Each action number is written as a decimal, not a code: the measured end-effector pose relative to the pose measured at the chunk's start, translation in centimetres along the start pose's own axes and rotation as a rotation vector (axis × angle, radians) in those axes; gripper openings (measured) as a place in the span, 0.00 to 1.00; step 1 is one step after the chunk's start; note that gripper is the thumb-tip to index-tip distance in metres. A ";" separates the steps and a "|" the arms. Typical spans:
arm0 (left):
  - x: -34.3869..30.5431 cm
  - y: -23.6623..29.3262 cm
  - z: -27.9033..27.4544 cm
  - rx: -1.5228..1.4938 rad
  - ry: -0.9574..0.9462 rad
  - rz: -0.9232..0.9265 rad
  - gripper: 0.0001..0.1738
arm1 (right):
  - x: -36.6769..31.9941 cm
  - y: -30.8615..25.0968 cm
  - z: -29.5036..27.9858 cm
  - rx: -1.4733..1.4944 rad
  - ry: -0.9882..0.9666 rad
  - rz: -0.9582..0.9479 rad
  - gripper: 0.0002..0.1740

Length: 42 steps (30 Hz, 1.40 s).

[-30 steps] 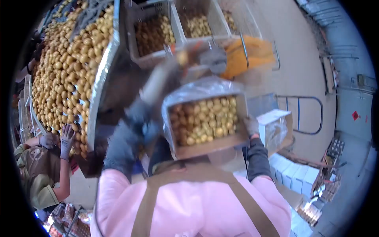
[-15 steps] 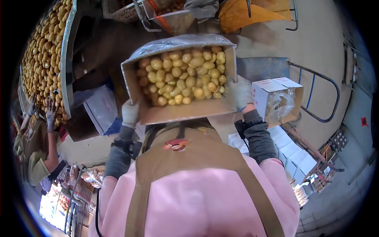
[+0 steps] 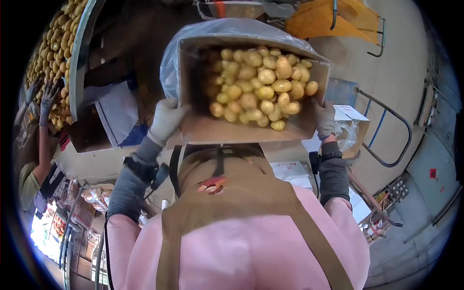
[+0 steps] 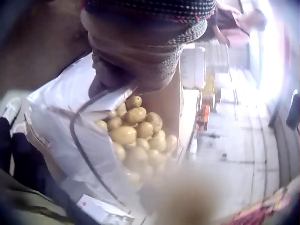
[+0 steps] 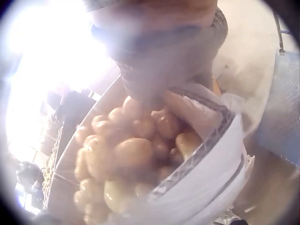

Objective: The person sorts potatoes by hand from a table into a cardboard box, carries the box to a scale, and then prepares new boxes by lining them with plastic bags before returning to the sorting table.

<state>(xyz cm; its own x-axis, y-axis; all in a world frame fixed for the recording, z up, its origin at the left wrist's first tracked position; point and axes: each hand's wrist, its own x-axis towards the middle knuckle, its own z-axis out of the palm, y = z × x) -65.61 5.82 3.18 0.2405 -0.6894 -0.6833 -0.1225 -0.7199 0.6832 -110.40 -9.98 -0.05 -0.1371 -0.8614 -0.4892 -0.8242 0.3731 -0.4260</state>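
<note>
A cardboard box [image 3: 251,133] with a clear plastic liner [image 3: 172,63] hangs in front of my body in the head view. Glossy yellow-brown potatoes [image 3: 267,76] lie heaped toward its right side, and the left end inside is in shadow. My gloved left hand [image 3: 166,121] grips the near left corner, its fingers over the wall edge in the left wrist view. At the right wall, my gloved right hand [image 3: 325,121] holds the edge. In the right wrist view, this hand [image 5: 159,70] covers part of the rim [image 5: 206,145], with potatoes [image 5: 133,152] just inside.
A metal-edged sorting table [image 3: 79,53] full of potatoes stands at left, where another person's gloved hands [image 3: 48,94] touch them. On the right are a white carton [image 3: 350,113] and a blue trolley handle [image 3: 411,125]. An orange bin [image 3: 333,19] stands ahead.
My left hand has come from the far crates to the box's left corner. The box now tilts, and its potatoes have slid to the right. The head view has shifted.
</note>
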 end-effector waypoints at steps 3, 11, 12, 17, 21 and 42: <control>2.0 -2.8 -1.1 -0.084 0.016 -0.018 0.07 | -2.2 -3.4 1.1 0.078 -0.025 0.025 0.20; 1.7 -6.3 -1.9 -0.007 0.059 0.016 0.08 | -6.2 -8.7 6.0 -0.303 0.421 -0.600 0.31; 1.8 -6.4 -1.9 -0.018 0.063 0.022 0.09 | -5.7 -9.8 7.1 -0.301 0.321 -0.601 0.34; 2.3 -7.8 -1.7 -0.016 0.083 0.075 0.13 | -1.2 -12.4 15.5 -0.353 0.274 -0.743 0.43; 2.5 -7.1 -1.8 0.075 0.086 0.055 0.16 | -10.5 -18.5 20.2 -0.412 -0.254 -0.755 0.38; -1.3 -4.1 3.0 0.338 0.578 0.018 0.17 | 4.7 2.3 3.7 -0.248 -0.304 -0.523 0.22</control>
<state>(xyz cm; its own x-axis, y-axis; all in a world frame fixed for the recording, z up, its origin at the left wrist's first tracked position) -68.31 9.44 0.56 0.7016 -0.6148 -0.3603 -0.4032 -0.7594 0.5106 -110.94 -11.93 -6.16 0.4481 -0.7580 -0.4739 -0.8472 -0.1908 -0.4959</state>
